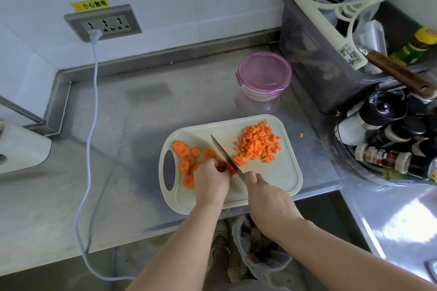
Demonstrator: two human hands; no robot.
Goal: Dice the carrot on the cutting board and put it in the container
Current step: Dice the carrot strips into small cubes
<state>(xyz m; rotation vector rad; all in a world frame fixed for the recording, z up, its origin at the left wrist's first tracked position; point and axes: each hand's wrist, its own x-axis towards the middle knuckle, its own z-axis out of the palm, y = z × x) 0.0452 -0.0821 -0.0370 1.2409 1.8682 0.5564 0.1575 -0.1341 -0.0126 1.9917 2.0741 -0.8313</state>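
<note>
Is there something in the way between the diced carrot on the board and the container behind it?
Nothing stands on the counter between the diced carrot and the container. But the purple lid appears to sit on the container and cover its opening, so it would have to come off first.

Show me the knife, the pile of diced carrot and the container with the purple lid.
knife [225, 155], head view, middle of the blade.
diced carrot pile [259, 143], head view, centre of the heap.
container [264, 71], head view, centre of its purple-rimmed lid.
</note>
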